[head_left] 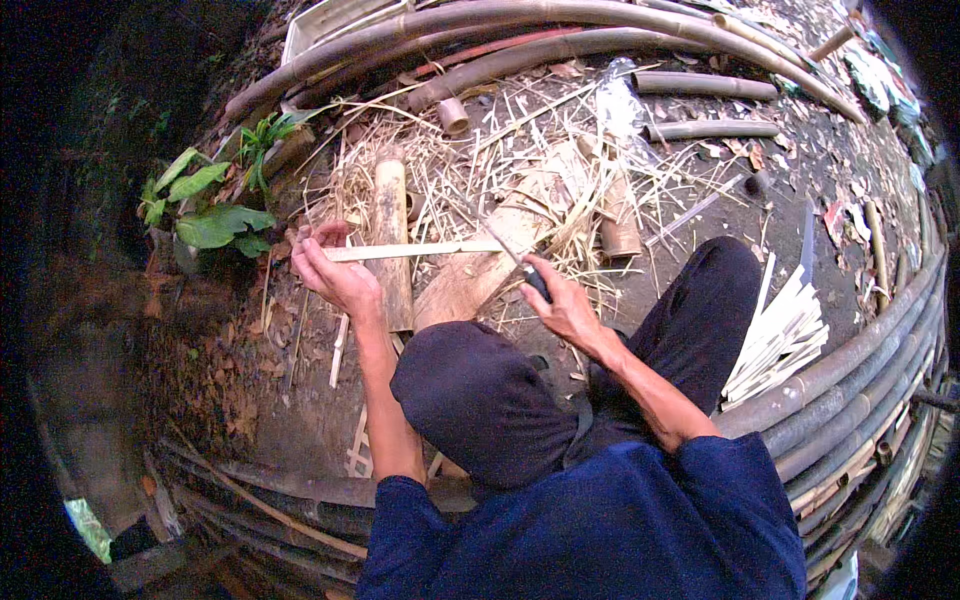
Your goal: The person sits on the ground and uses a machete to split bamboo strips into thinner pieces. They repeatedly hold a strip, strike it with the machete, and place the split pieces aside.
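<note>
My left hand (pixel 340 275) is closed on one end of a pale bamboo strip (pixel 420 250). The strip stretches level to the right, over a bamboo section (pixel 390 185) and a worn wooden plank (pixel 465 285). My right hand (pixel 568 310) grips the dark handle of a knife (pixel 537 281). The thin blade points up and to the left, close to the strip's far end. From this view I cannot tell whether blade and strip touch. Curled shavings (pixel 560 205) lie heaped beyond the knife.
Long bamboo poles (pixel 500 15) curve along the far side, and more poles (pixel 850 385) lie on the right. A fan of split bamboo strips (pixel 778 340) rests beside my right knee, near a long blade (pixel 807 240). Green leafy plants (pixel 215 225) grow at the left.
</note>
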